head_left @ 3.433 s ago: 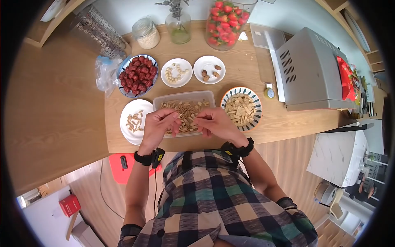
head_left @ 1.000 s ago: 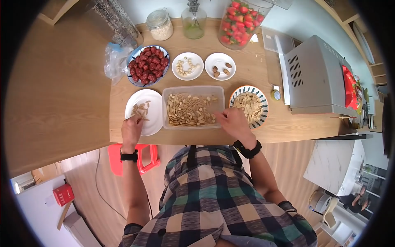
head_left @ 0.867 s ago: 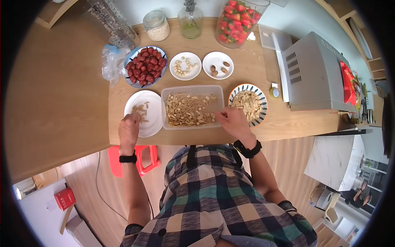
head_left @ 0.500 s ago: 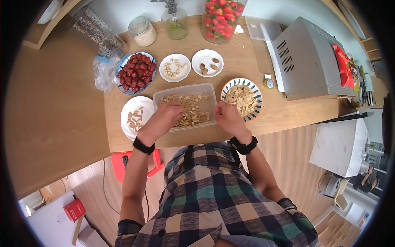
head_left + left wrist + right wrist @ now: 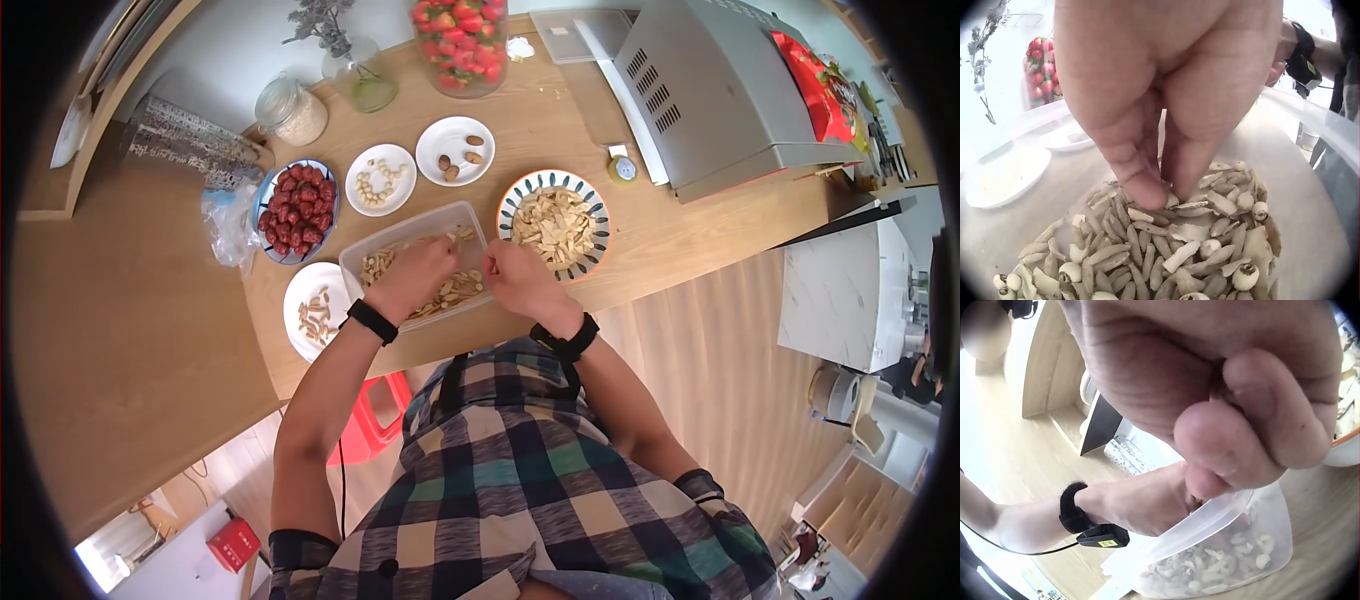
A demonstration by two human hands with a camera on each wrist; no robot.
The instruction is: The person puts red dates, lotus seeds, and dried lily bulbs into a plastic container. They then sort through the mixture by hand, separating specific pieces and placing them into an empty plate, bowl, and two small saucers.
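Note:
My left hand (image 5: 415, 277) reaches down into a clear plastic box (image 5: 479, 232) of mixed dried pieces. In the left wrist view its thumb and fingertips (image 5: 1150, 195) pinch at a pale slice (image 5: 1172, 200) on the heap. Around them lie brown spindle-shaped roots (image 5: 1135, 244), round lotus seeds (image 5: 1245, 275) and pale flat slices (image 5: 1182, 255). My right hand (image 5: 525, 282) is beside the box's right rim with its fingers (image 5: 1254, 394) curled toward the palm; the inside of that palm is hidden. Close to it stands a patterned bowl (image 5: 600, 222) of pale slices.
Left of the box, a white plate (image 5: 296, 290) holds brown roots. Behind are plates of lotus seeds (image 5: 402, 160) and brown nuts (image 5: 460, 128), a dish of red dates (image 5: 298, 210), a glass jar (image 5: 292, 112) and a strawberry container (image 5: 460, 50). A grey appliance (image 5: 700, 90) stands right.
My left hand has come from the white plate rightward into the box and reaches deeper among the pieces. The right hand stays by the box's right rim. The head view has turned.

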